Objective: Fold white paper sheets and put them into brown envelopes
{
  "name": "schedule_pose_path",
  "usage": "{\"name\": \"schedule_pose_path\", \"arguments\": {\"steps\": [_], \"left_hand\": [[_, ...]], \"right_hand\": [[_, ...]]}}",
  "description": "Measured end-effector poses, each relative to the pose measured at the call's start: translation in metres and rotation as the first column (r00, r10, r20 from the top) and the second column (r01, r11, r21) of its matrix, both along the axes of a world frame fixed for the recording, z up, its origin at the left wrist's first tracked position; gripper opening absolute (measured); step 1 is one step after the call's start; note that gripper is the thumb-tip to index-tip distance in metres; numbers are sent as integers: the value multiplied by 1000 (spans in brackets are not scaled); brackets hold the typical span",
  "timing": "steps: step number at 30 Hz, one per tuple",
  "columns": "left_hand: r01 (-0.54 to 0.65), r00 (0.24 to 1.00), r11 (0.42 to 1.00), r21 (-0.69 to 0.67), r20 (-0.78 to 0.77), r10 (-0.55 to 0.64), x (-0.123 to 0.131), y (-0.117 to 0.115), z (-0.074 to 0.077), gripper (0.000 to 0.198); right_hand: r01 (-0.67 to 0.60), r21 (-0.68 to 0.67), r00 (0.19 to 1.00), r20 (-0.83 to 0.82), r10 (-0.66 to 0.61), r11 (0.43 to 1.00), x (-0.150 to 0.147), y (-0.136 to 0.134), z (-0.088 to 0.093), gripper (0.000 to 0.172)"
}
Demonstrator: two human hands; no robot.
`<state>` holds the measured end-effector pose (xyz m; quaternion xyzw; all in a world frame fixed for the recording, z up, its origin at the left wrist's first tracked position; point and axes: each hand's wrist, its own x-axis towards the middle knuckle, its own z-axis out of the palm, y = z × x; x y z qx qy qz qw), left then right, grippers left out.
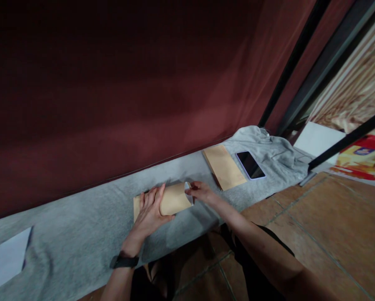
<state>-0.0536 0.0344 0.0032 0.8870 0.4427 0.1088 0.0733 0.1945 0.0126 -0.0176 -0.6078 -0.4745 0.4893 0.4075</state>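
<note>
A tan paper envelope (177,200) lies on the grey cloth in front of me. My left hand (150,212) rests flat across its left part with the fingers spread, pressing on it. At the envelope's right end some white paper (188,193) shows at the opening. My right hand (201,192) is there, its fingers closed on the white paper; the fingertips are partly hidden. To the right lies a stack of similar tan envelopes (226,167), apart from both hands.
A grey cloth (81,225) covers the long narrow bench against a dark red wall (127,104). A phone (250,164) lies beyond the envelope stack, near bunched cloth. White paper (8,259) lies at far left. Black metal bars (290,62) and a red-yellow box (363,159) stand right.
</note>
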Motion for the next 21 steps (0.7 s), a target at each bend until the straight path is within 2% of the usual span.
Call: {"name": "schedule_pose_path", "arguments": {"steps": [2, 6, 12, 21], "left_hand": [[6, 1000, 1000, 4, 6, -6, 1, 1, 0, 123], [21, 1000, 1000, 12, 18, -21, 1, 2, 0, 123], [34, 999, 999, 20, 24, -34, 1, 1, 1, 121], [40, 997, 999, 10, 67, -41, 0, 1, 0, 119]], "right_hand": [[-56, -117, 992, -116, 42, 992, -1, 0, 4, 8], [11, -213, 986, -158, -45, 977, -7, -1, 10, 7], [49, -205, 989, -126, -76, 978, -10, -2, 10, 6], [65, -141, 980, -179, -90, 988, -13, 1, -5, 7]]}}
